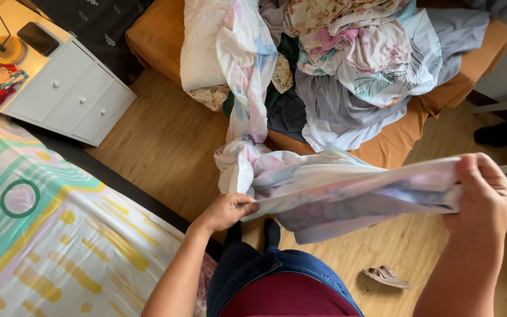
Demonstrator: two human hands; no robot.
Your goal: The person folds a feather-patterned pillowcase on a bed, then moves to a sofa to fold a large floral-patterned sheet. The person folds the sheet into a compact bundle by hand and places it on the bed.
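Your left hand [225, 210] and right hand [483, 189] each pinch an end of the pastel sheet [347, 191], stretched taut above the wooden floor [165, 147], its tail trailing to the laundry heap [347, 53] on the orange couch [154, 35].

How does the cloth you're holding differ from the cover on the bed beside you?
The pastel cloth is pale pink and lilac, crumpled, stretched in the air between the left hand and right hand. The bed cover lies flat, with bold yellow dashes and green rings. Both are patterned fabric.
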